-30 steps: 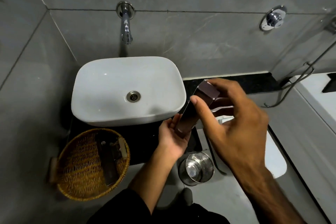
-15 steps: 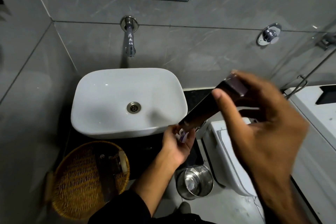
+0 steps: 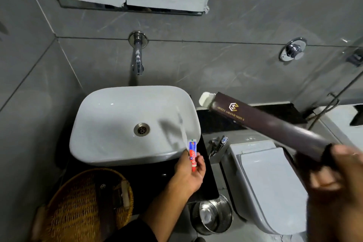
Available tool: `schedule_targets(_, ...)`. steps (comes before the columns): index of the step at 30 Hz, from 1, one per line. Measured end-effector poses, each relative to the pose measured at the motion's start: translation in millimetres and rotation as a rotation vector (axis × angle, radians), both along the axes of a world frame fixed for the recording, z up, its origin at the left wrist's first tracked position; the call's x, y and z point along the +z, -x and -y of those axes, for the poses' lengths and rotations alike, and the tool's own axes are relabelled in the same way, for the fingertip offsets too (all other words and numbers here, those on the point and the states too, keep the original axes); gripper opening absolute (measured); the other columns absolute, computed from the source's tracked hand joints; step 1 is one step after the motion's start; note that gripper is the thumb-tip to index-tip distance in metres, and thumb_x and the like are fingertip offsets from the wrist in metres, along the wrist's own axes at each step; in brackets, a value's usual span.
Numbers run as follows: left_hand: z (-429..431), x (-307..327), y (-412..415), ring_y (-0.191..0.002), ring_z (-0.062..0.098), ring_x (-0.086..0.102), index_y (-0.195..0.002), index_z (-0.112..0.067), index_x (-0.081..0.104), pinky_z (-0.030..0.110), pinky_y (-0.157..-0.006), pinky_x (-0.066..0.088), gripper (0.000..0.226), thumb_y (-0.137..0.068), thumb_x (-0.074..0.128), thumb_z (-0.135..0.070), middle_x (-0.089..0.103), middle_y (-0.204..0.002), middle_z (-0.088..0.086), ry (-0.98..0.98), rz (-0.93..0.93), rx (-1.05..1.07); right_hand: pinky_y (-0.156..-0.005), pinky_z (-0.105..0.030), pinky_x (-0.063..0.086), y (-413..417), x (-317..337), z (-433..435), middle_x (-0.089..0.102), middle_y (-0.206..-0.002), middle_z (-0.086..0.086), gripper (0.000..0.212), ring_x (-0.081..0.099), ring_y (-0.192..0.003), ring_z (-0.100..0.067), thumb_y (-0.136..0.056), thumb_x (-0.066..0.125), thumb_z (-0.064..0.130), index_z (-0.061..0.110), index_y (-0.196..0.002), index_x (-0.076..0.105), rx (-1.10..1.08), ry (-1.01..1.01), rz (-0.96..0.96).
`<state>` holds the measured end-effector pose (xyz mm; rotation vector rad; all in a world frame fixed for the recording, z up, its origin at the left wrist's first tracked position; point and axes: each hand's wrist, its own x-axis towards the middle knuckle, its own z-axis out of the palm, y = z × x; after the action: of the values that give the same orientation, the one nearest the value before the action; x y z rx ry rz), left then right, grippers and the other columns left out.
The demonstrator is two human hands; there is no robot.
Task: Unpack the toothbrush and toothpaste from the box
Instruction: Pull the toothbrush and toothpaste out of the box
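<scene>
My left hand (image 3: pixel 189 171) holds a small red and blue toothpaste tube (image 3: pixel 192 155) together with a pale toothbrush (image 3: pixel 181 126), whose blurred shaft points up over the sink's right rim. My right hand (image 3: pixel 337 175), blurred at the lower right, grips one end of the long dark brown box (image 3: pixel 261 124) with a gold logo. The box slants up and to the left, and its open end shows a white flap (image 3: pixel 206 99). Box and left hand are well apart.
A white sink (image 3: pixel 110 108) sits on a black counter (image 3: pixel 149 184) under a wall tap (image 3: pixel 138 59). A wicker basket (image 3: pixel 78 208) holding dark items is at the lower left. A steel bin (image 3: pixel 213 216) and a white toilet (image 3: pixel 271 186) stand to the right.
The right hand has pulled the box away up and to the right. The toothpaste and toothbrush have come out of it and now rest in the left hand. The view tilted upward.
</scene>
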<state>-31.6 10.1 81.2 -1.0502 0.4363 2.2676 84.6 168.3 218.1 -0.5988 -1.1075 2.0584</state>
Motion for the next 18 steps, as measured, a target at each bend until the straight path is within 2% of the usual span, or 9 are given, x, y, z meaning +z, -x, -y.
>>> schedule_targets(3,-14.4,7.9,0.4,-0.023,0.005,0.041,-0.070,-0.012,0.052,0.009,-0.026,0.031,0.029,-0.097,0.054,-0.023,0.045,-0.065,-0.001,0.080,-0.030,0.030,-0.051,-0.024,0.062,-8.9,-30.5,27.2,0.066,-0.091,-0.013,0.005,0.075,-0.065,-0.024,-0.100,0.051,0.006,0.006,-0.100,0.056,0.156,0.144,0.308)
schedule_targets(5,-27.5,9.6,-1.6,-0.022,0.006,0.042,-0.071,-0.014,0.052,0.013,-0.029,0.033,0.032,-0.100,0.046,-0.024,0.060,-0.081,0.003,0.186,-0.098,0.022,-0.049,-0.031,0.056,-12.9,-52.0,48.5,0.066,-0.084,-0.018,0.015,0.064,-0.065,-0.031,-0.096,0.057,-0.003,0.008,-0.086,0.054,0.327,0.109,0.519)
schedule_targets(6,-33.8,12.6,-4.2,-0.024,0.007,0.045,-0.074,-0.014,0.053,0.018,-0.039,0.038,0.034,-0.103,0.039,-0.024,0.067,-0.109,0.013,0.235,-0.161,0.003,-0.049,-0.032,0.055,-14.7,-60.8,54.0,0.070,-0.077,-0.014,0.018,0.063,-0.064,-0.028,-0.093,0.062,-0.007,0.009,-0.087,0.056,0.416,0.049,0.603)
schedule_targets(7,-39.2,12.9,-7.0,-0.031,0.007,0.048,-0.082,-0.014,0.057,0.022,-0.054,0.040,0.035,-0.105,0.032,-0.023,0.055,-0.140,0.019,0.285,-0.232,-0.030,-0.049,-0.029,0.056,-15.5,-67.4,57.5,0.075,-0.069,-0.007,0.020,0.065,-0.060,-0.025,-0.089,0.067,-0.008,0.010,-0.091,0.059,0.503,-0.001,0.655)
schedule_targets(8,-42.7,14.4,-8.8,-0.043,0.008,0.053,-0.097,-0.012,0.061,0.028,-0.067,0.040,0.036,-0.106,0.028,-0.020,0.041,-0.151,0.020,0.349,-0.291,-0.064,-0.049,-0.025,0.057,-15.5,-74.3,58.1,0.076,-0.064,-0.002,0.023,0.068,-0.058,-0.019,-0.086,0.071,-0.009,0.010,-0.096,0.062,0.589,-0.077,0.686)
schedule_targets(9,-46.0,13.8,-9.3,-0.057,0.011,0.056,-0.110,-0.009,0.062,0.029,-0.078,0.042,0.037,-0.107,0.027,-0.018,0.046,-0.143,0.016,0.441,-0.324,-0.100,-0.051,-0.022,0.057,-16.0,-78.9,55.3,0.077,-0.065,-0.001,0.026,0.070,-0.056,-0.013,-0.084,0.074,-0.008,0.011,-0.100,0.066,0.647,-0.142,0.689)
schedule_targets(11,-49.9,7.5,-7.3,-0.067,0.004,0.058,-0.093,-0.016,0.062,0.021,-0.074,0.047,0.034,-0.106,0.031,-0.016,0.057,-0.113,0.014,0.655,-0.406,-0.153,-0.057,-0.017,0.056,-18.3,-85.1,45.8,0.078,-0.072,-0.002,0.030,0.070,-0.059,-0.005,-0.080,0.080,-0.005,0.015,-0.101,0.073,0.761,-0.245,0.640)
schedule_targets(14,-55.1,-1.8,-10.3,-0.058,0.014,0.050,-0.060,-0.020,0.049,0.026,-0.064,0.045,0.045,-0.103,0.041,-0.029,0.056,-0.071,0.007,0.893,-0.493,-0.252,-0.067,-0.014,0.055,-23.1,-92.3,30.1,0.075,-0.072,0.004,0.030,0.067,-0.064,0.001,-0.075,0.086,0.002,0.018,-0.098,0.077,0.865,-0.327,0.600)
schedule_targets(18,-60.3,-17.9,-20.7,-0.034,0.012,0.048,-0.055,-0.018,0.047,0.021,-0.042,0.037,0.047,-0.096,0.049,-0.040,0.053,-0.041,0.000,0.890,-0.328,-0.210,-0.075,-0.020,0.059,-38.3,-119.7,8.0,0.082,-0.089,0.000,0.038,0.078,-0.082,-0.008,-0.074,0.086,-0.003,0.020,-0.102,0.075,0.804,-0.235,0.652)
